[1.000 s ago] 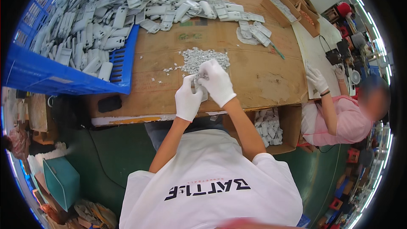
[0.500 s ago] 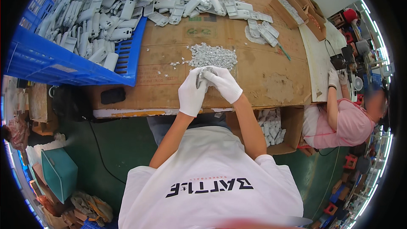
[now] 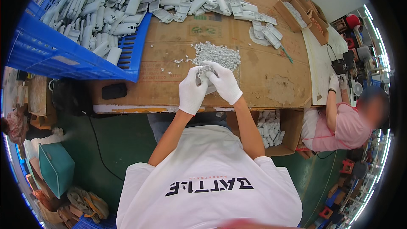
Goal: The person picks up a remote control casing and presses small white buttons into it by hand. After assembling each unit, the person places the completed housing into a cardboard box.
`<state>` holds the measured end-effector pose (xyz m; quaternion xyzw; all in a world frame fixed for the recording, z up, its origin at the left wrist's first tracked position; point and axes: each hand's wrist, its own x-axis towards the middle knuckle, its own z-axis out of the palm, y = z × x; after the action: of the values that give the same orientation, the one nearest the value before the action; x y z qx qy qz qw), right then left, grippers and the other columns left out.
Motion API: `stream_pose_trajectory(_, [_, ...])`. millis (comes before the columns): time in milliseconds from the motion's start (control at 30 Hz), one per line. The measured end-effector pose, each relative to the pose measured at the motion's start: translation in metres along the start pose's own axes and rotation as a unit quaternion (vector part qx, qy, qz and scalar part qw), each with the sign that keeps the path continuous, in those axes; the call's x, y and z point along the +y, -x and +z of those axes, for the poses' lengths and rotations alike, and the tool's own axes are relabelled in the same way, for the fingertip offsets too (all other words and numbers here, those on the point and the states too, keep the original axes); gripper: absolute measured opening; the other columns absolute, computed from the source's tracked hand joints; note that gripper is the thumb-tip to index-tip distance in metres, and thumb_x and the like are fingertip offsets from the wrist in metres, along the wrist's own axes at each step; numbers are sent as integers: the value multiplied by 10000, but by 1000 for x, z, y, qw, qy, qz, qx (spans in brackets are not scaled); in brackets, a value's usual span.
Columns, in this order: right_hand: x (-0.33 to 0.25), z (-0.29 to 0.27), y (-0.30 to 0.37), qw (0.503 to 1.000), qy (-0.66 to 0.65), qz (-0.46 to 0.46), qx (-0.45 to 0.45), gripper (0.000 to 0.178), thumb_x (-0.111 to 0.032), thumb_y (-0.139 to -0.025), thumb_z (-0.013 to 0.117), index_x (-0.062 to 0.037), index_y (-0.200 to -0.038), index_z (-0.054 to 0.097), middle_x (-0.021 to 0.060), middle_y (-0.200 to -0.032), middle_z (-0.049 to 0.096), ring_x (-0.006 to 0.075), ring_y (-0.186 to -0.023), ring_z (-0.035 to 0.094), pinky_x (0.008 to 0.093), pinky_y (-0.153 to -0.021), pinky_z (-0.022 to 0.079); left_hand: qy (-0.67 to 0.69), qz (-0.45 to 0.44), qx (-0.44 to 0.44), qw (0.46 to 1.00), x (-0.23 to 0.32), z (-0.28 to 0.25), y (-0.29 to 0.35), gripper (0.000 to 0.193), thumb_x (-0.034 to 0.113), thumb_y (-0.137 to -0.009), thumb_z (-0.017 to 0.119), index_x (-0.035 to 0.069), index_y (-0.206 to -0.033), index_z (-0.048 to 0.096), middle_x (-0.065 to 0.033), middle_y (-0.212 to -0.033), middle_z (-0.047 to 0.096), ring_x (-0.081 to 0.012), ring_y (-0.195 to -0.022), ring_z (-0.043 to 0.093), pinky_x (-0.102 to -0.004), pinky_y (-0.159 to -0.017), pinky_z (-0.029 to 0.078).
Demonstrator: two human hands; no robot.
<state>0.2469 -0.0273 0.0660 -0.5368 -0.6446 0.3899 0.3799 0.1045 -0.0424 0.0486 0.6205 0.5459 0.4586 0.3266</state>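
Observation:
A light-grey plastic housing (image 3: 206,69) is held between my two white-gloved hands, close above the near part of the table. My left hand (image 3: 191,92) is closed around its left side. My right hand (image 3: 227,85) grips it from the right, thumb and fingers near its upper end. The gloves hide most of the housing. Just beyond my hands lies a heap of tiny whitish parts (image 3: 217,55), with a few strays to its left. Many similar white housings (image 3: 135,2) are piled at the far left.
The blue plastic crate (image 3: 80,61) holds part of the pile. A green stick-like tool (image 3: 287,55) lies right, by several housings. Cardboard boxes (image 3: 292,12) stand far right. An open carton (image 3: 292,138) is below the table edge. A black pouch (image 3: 113,91) lies left; a co-worker (image 3: 339,123) sits right.
The housing has turned in my hands, and more of its upper end shows between the fingers. My right fingers have shifted on it. The whole view has moved slightly.

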Motion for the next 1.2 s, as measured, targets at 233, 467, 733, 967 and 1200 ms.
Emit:
stream_pose_trajectory(233, [-9,10,2,998,-49,28,27,269,-10,-882,541,12,-1124,658,79,-913,687,106,-822,618,270,-768,506,23,-29,28,999,9,-2,3,264,130,-885,685,48,-1130,627,-146,-911,699,-217,-808,708,-321,-725,543])
stream_pose_trajectory(467, [-13,18,1,992,-111,50,27,247,-13,-865,548,19,-1081,662,51,-908,678,96,-829,604,266,-768,500,33,-41,37,998,3,-4,5,298,122,-851,701,43,-1128,627,-136,-899,699,-195,-799,701,-308,-720,538])
stream_pose_trajectory(733, [-10,22,1,974,-205,94,32,222,-32,-882,562,3,-1085,644,20,-931,658,78,-858,594,242,-784,484,23,-30,24,999,5,-1,6,299,111,-854,684,66,-1138,605,-179,-909,689,-329,-832,701,-380,-693,538])
stream_pose_trajectory(967, [2,17,4,950,-292,98,53,188,16,-863,540,-7,-1022,636,34,-891,650,85,-813,609,238,-734,506,38,0,28,999,10,14,7,289,97,-845,688,77,-1125,621,-171,-899,694,-326,-817,702,-379,-683,543])
stream_pose_trajectory(1200, [42,-95,20,966,-116,74,218,173,1,-871,564,-25,-1027,634,71,-941,680,149,-801,663,307,-692,562,-3,65,-169,984,46,52,-36,443,199,-825,716,68,-1231,595,-155,-1040,701,-321,-915,698,-411,-791,557])
